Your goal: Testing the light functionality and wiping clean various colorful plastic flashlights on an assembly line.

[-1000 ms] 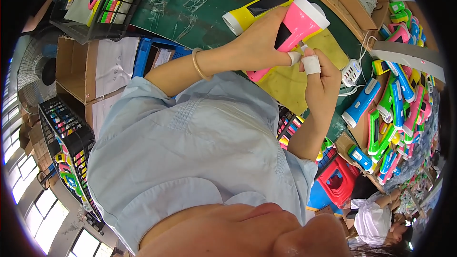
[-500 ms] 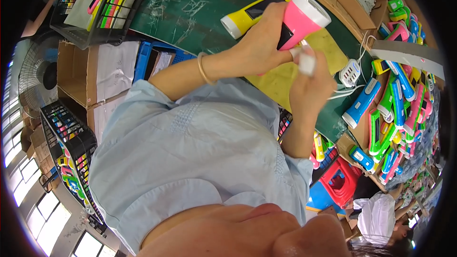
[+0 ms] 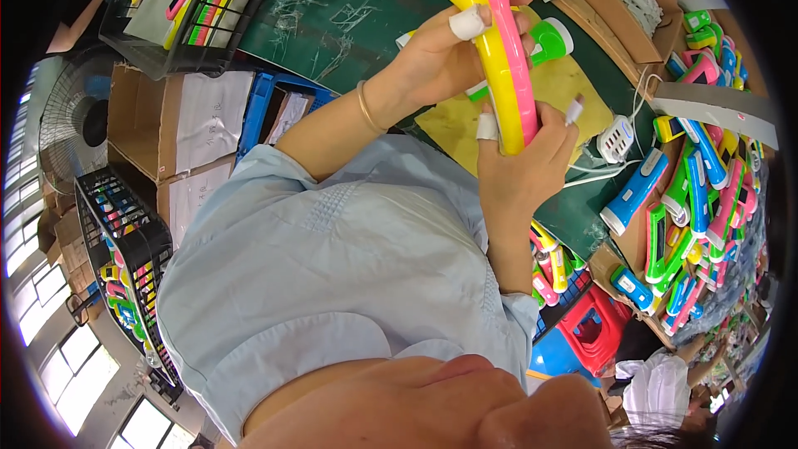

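A torch with one yellow half and one pink half (image 3: pixel 509 58) stands upright above the green table (image 3: pixel 332 8), and both my hands hold it. My left hand (image 3: pixel 432 58), with a bracelet at the wrist and a taped finger, grips its upper part near the white head. My right hand (image 3: pixel 525 168), also with taped fingers, wraps around its lower end. A green torch (image 3: pixel 549 37) lies just behind it on a yellow mat (image 3: pixel 586 91).
A white plug with a cord (image 3: pixel 617 140) and a blue torch (image 3: pixel 636 191) lie to the right, beside a box of several coloured torches (image 3: pixel 698 199). Black crates (image 3: pixel 125 241), cardboard boxes (image 3: pixel 166 116) and a fan (image 3: pixel 75 116) stand at the left. A red stool (image 3: pixel 594 328) is lower right.
The pink piece and the yellow piece, held tilted and apart before, now sit together as one torch turned upright. My right hand has slid down to its lower end.
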`<action>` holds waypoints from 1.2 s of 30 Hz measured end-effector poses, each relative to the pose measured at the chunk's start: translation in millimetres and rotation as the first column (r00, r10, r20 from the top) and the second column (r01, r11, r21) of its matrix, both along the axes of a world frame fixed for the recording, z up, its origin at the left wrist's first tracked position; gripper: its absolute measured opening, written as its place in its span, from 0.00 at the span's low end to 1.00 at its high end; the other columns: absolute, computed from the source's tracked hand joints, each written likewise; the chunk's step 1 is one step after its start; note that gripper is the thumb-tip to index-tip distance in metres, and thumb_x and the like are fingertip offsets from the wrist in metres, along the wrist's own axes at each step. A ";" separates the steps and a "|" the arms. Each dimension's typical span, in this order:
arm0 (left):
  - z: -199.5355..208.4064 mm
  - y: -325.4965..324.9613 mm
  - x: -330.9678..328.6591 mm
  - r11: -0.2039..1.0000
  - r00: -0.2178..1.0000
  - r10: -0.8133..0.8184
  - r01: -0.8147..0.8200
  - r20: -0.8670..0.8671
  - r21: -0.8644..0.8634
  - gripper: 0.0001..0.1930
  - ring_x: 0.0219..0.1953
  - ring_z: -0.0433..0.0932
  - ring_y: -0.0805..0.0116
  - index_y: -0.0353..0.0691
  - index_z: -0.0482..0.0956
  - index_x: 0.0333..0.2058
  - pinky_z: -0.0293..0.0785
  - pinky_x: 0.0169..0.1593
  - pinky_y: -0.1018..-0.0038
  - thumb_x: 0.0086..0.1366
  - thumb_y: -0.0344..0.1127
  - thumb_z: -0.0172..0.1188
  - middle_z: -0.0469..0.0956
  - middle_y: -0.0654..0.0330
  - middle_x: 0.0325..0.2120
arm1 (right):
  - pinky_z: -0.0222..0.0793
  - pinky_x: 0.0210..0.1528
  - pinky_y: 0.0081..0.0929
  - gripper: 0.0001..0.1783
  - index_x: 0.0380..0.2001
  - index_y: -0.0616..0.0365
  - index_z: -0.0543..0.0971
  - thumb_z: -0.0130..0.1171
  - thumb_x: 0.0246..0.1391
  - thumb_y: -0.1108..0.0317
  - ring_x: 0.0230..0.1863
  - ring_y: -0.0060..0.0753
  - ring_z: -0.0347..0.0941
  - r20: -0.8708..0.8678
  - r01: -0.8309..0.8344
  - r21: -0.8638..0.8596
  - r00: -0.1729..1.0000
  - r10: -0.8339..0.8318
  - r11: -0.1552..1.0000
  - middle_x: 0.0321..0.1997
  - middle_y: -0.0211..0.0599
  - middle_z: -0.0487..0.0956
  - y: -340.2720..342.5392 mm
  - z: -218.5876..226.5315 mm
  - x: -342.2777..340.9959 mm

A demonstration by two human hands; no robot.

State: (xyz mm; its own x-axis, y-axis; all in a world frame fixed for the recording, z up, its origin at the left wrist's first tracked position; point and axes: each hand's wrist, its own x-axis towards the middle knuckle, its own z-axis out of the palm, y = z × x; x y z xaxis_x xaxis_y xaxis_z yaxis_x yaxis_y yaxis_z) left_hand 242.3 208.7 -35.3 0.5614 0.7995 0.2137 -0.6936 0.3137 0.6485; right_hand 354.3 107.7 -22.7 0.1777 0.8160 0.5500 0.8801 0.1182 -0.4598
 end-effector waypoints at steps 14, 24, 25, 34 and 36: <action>-32.7 4.2 -46.4 0.580 0.019 0.808 0.156 -0.589 0.800 0.32 0.45 0.63 0.53 0.36 0.60 0.53 0.62 0.50 0.66 0.49 0.36 0.63 0.66 0.50 0.39 | 0.64 0.18 0.23 0.29 0.38 0.71 0.72 0.49 0.52 0.49 0.20 0.31 0.70 -0.492 0.691 -0.164 0.561 -0.666 0.704 0.24 0.44 0.77 25.0 40.6 270.6; -9.8 10.2 -74.1 0.997 0.772 0.051 -0.001 -0.634 0.079 0.28 0.42 0.73 0.70 0.26 0.67 0.49 0.69 0.47 0.78 0.52 0.41 0.52 0.73 0.52 0.41 | 0.67 0.43 0.34 0.22 0.44 0.66 0.71 0.55 0.51 0.60 0.41 0.35 0.72 -0.044 0.383 0.327 0.919 -0.391 0.864 0.42 0.45 0.75 48.8 72.2 206.8; -1.6 14.2 -75.3 0.984 0.779 0.085 0.032 -0.621 0.176 0.27 0.42 0.72 0.71 0.28 0.69 0.48 0.68 0.46 0.78 0.52 0.42 0.52 0.73 0.53 0.40 | 0.65 0.46 0.28 0.22 0.48 0.66 0.69 0.52 0.54 0.62 0.43 0.37 0.71 0.021 0.232 0.256 0.969 -0.245 0.938 0.43 0.43 0.75 36.6 62.2 174.1; 41.1 12.8 -46.2 0.975 0.904 -0.025 0.117 -0.427 0.190 0.49 0.38 0.71 0.70 0.33 0.60 0.55 0.67 0.40 0.76 0.49 0.75 0.44 0.70 0.57 0.41 | 0.65 0.44 0.40 0.29 0.48 0.65 0.69 0.60 0.44 0.60 0.38 0.46 0.72 -0.227 -0.316 -0.277 0.939 0.258 0.907 0.39 0.48 0.74 26.1 3.0 38.3; 23.6 6.7 -41.9 0.903 0.877 0.151 0.065 -0.456 0.424 0.51 0.49 0.65 0.64 0.33 0.56 0.57 0.61 0.51 0.69 0.48 0.74 0.47 0.64 0.51 0.49 | 0.64 0.36 0.34 0.23 0.43 0.65 0.71 0.54 0.50 0.58 0.32 0.38 0.70 -0.361 -0.309 -0.129 0.900 0.245 0.942 0.33 0.42 0.73 22.4 0.0 36.8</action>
